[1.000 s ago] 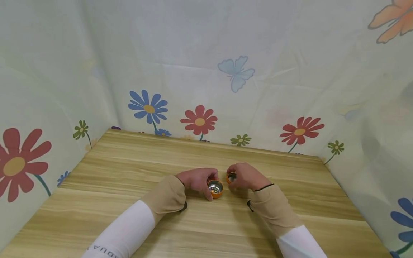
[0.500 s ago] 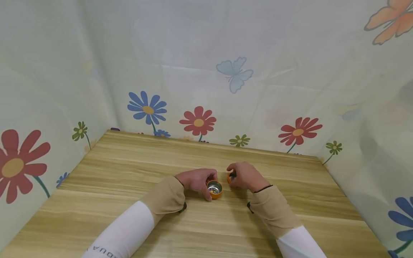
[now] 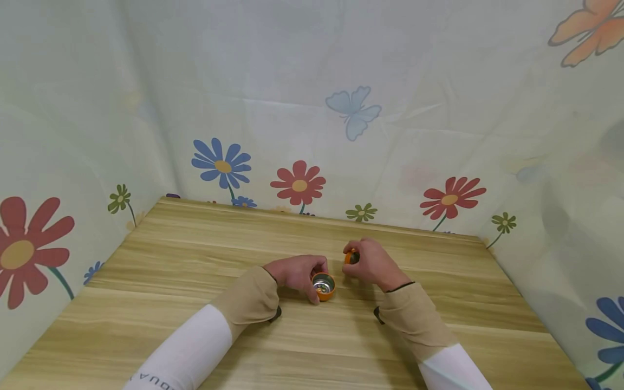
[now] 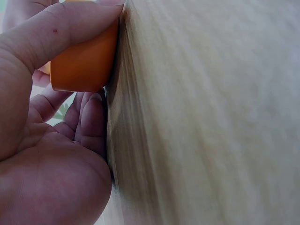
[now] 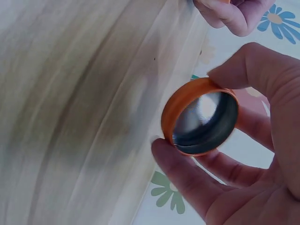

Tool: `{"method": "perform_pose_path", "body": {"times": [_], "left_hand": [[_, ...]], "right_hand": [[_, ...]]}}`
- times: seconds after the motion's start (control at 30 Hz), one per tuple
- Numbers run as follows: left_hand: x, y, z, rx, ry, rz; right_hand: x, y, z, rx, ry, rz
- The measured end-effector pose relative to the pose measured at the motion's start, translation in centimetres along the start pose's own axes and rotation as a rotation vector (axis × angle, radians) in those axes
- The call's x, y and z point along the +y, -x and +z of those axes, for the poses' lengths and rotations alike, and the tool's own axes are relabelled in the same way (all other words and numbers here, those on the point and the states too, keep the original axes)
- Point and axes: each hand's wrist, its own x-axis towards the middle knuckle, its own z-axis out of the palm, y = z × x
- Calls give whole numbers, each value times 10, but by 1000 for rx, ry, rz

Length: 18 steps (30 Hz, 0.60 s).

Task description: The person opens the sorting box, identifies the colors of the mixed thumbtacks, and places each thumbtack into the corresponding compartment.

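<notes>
In the head view my left hand (image 3: 298,275) holds a small round orange tin (image 3: 326,296) upright on the wooden table, thumb on the near side. The tin's mouth faces up and its inside is silvery; small round details show at the bottom, too small to identify. Its smooth orange wall (image 4: 84,68) fills the top of the left wrist view, beneath the thumb. To the right, my right hand (image 3: 374,263) pinches the tin's orange lid (image 3: 349,258) by the rim between thumb and fingers. The lid (image 5: 199,124) is tilted, its shiny hollow inside showing in the right wrist view.
The wood-grain table (image 3: 205,238) stretches around both hands. Behind it and at both sides hangs a pale curtain (image 3: 273,119) printed with flowers and butterflies, meeting the table's back edge.
My right hand has raised the lid slightly, farther from me, and turned it more onto its edge. My left hand and the tin stay nearly in place.
</notes>
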Motion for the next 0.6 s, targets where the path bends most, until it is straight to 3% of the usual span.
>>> {"method": "perform_pose_path", "body": {"times": [0.43,0.6], "left_hand": [[4,3,-1,-3,14,-8],[5,3,-1,-5,26,-1]], "right_hand": [[-5,3,-2,68,-99,5],[-8,3,-2,56,-124,56]]}}
